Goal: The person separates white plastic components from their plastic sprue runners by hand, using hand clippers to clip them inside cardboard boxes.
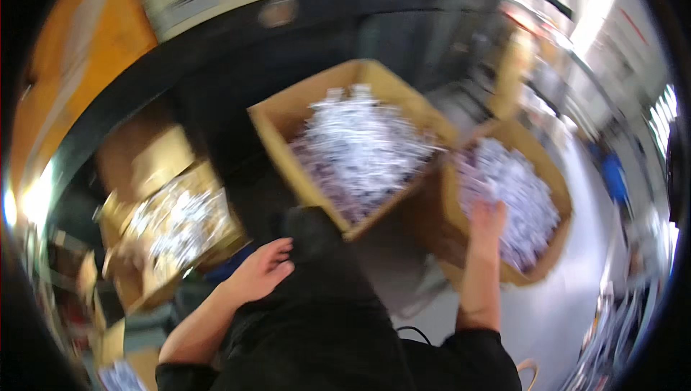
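Note:
My left hand (pixel 265 272) hovers over my dark-clothed lap, its fingers loosely bent and thumb apart, with nothing in it. At the right, my right hand (pixel 488 220) reaches over the near left side of a cardboard box (pixel 563 188) heaped with small whitish-lilac pieces (pixel 520 200). Its fingers are blurred against the heap, so a grip cannot be made out. In the middle stands a larger open cardboard box (pixel 277 126) with a pile of shiny silvery-white pieces (pixel 363 143). Motion blur hides the exact kind of these pieces.
Left of me, another cardboard box (pixel 232 231) contains shiny silver and yellowish pieces (pixel 180 225). A dark curved machine or bench front (pixel 216 60) runs behind the boxes. An orange panel (pixel 79 53) rises at the far left. Cables or tubes (pixel 612 341) gather at the lower right.

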`<state>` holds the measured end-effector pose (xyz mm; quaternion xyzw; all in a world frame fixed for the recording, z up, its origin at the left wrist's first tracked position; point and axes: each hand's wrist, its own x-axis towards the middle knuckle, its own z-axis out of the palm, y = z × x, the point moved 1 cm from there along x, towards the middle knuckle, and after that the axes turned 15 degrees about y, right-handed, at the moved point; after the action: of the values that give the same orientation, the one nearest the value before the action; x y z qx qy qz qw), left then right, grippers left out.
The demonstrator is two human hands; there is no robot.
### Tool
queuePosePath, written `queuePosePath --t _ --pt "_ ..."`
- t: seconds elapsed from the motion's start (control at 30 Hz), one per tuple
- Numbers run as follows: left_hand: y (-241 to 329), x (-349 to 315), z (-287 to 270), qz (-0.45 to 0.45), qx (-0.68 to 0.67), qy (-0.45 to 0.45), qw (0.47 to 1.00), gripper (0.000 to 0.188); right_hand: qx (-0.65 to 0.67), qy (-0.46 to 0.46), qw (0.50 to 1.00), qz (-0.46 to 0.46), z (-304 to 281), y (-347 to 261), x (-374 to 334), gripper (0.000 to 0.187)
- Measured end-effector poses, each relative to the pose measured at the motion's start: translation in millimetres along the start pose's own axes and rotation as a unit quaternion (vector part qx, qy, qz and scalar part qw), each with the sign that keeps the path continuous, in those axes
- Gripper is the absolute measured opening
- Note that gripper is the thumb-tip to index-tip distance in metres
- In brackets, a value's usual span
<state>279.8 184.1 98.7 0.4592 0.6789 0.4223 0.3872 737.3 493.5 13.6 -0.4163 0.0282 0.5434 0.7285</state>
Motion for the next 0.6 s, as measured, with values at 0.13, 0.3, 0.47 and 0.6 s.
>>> queuePosePath --t 0.13,0.3,0.47,0.6 --pt "-23 -31 -17 -0.023 -0.016 0.035 0.999 0.039 -0.095 -0.175 0.980 -0.028 54 44 -110 0.046" --pt "-48 -67 -33 -0.069 -0.015 0.072 0.995 0.038 -0.093 -0.569 0.806 0.137 147 96 -262 0.058" --pt "-82 -111 -55 -0.094 -0.071 0.201 0.972 0.034 0.000 -0.805 0.550 0.222 220 118 -414 0.059" --pt "-106 -136 -66 -0.083 -0.101 0.276 0.952 0.021 0.073 -0.845 0.462 0.259 238 98 -506 0.036"
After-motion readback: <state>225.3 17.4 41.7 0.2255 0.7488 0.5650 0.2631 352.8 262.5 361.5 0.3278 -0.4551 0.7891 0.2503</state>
